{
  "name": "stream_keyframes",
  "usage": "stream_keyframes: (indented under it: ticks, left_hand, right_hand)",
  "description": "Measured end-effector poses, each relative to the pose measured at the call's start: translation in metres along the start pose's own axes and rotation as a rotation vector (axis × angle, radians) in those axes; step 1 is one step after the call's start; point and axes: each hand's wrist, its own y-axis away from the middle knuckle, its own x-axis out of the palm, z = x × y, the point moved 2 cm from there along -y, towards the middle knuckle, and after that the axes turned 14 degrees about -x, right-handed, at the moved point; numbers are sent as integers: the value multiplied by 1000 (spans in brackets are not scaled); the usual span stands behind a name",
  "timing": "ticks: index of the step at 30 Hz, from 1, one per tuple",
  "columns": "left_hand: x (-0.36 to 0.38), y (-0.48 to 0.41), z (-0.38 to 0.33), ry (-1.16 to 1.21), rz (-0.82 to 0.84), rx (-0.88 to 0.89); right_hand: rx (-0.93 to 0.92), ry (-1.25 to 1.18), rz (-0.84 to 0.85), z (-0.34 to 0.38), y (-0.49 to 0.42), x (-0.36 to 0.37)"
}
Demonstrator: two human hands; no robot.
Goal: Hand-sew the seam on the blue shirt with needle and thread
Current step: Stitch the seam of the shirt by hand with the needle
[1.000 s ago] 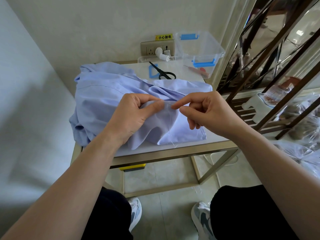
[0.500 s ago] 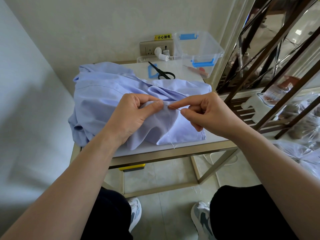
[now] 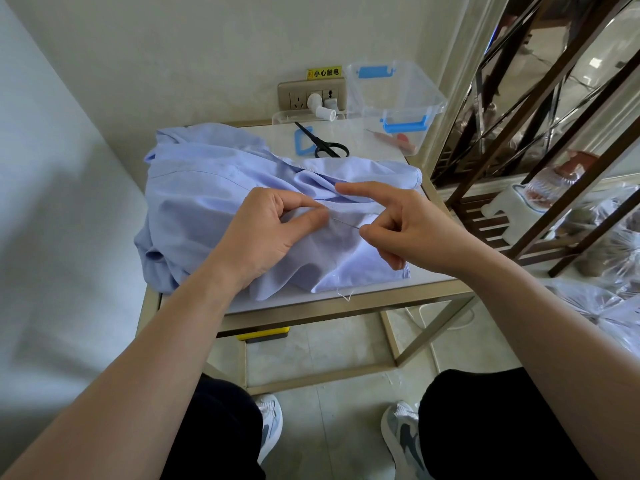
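The right hand [image 3: 408,233] pinches the needle [image 3: 346,224] by its rear end, forefinger lifted; its tip meets a fold pinched by the left hand [image 3: 266,237]. The shirt [image 3: 207,188], heaped on the table [image 3: 346,306], looks soft and limp, probably best held taut just beside the stitch.

Our left hand [image 3: 266,233] and right hand [image 3: 408,226] are bare, and both forearms [image 3: 145,358] are bare as well. On the thighs we wear a plain black garment [image 3: 485,427]. On the feet we have sneakers [image 3: 401,441], white and light grey, with darker grey shapes on the sides.
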Motion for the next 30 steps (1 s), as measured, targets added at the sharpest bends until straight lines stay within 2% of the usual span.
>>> stream_keyframes:
  ticks: [4,14,21,30]
  left_hand:
    - [1,0,-1,-58,14,42]
    - [1,-2,1,-70,-93,19]
    - [0,-3,0,-42,-74,-2]
    - [-1,0,-3,115,57,-105]
  right_hand:
    - [48,-39,73,-3,-2,4]
    - [55,-46,16,-4,-4,9]
    - [37,-87,-27,-6,-4,4]
    - [35,-234,-40,-11,-3,0]
